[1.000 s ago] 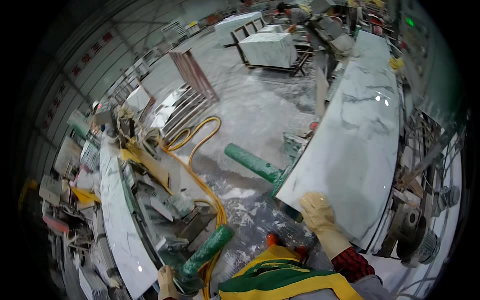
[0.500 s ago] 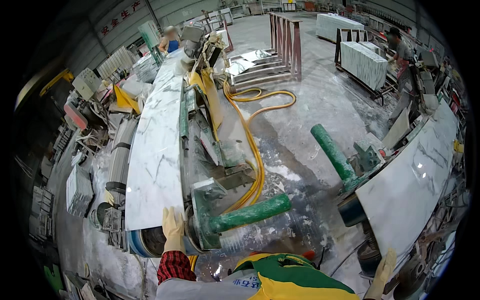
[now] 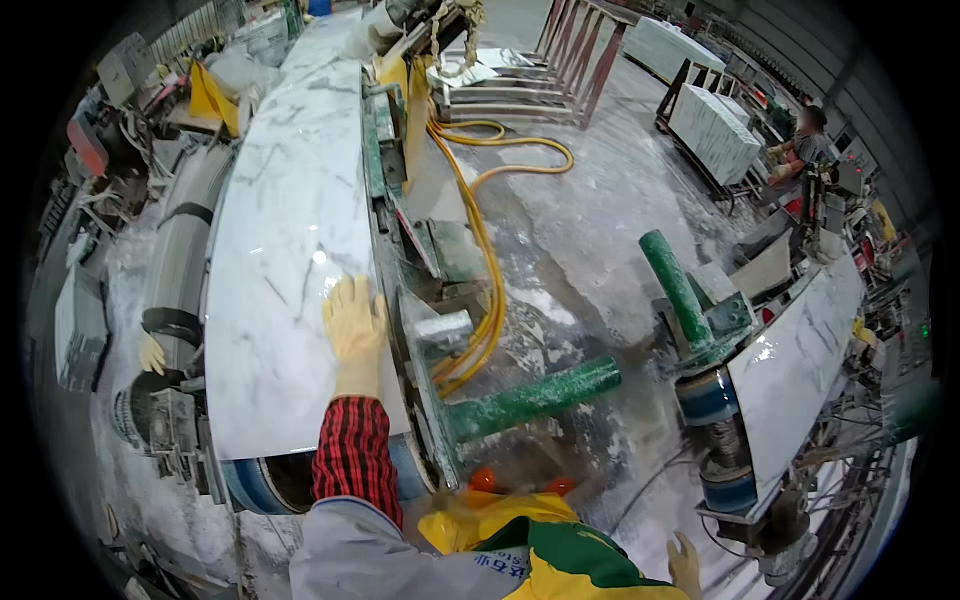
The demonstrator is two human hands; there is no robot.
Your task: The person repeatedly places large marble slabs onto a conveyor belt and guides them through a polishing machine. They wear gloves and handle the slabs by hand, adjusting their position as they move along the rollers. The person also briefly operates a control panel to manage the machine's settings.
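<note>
My left hand, in a pale yellow glove, lies flat with spread fingers on a long white marble slab with grey veins. That slab rests on a roller conveyor with a blue-rimmed roller at its near end. Low at the right, my gloved right hand hangs in the air, its fingers apart and holding nothing. Farther right a second veined marble slab lies on another conveyor, away from that hand. A green and yellow apron covers my front.
Green posts jut into the gap between the conveyors. Yellow hoses loop over the wet floor. Beyond stand a metal rack and stacked slabs. A person works at the far right.
My left hand has slid forward from the near edge onto the left slab's surface. My right hand has left the right slab's near corner and moved left. The view has tilted down.
</note>
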